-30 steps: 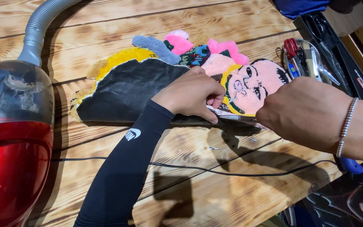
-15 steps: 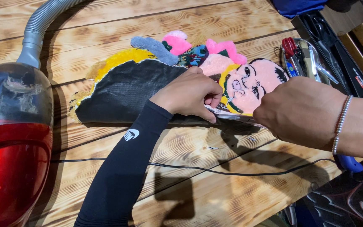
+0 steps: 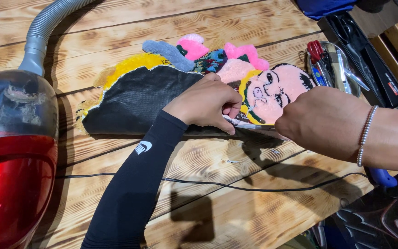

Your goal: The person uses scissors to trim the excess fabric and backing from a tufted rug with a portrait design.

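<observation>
Tufted rug [image 3: 162, 92] on table [image 3: 254, 203], vacuum cleaner [image 3: 14, 157] left, tool tray [image 3: 335, 64] right

A scorched-grain wooden plank table [image 3: 116, 27] fills the view under bright light casting hard shadows.

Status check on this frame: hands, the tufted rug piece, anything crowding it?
Left hand pressing down on colourful tufted rug piece with black backing. Right hand closed at its lower edge; what it holds is hidden. Red vacuum cleaner at left, its black cord crossing the wooden table.
</observation>
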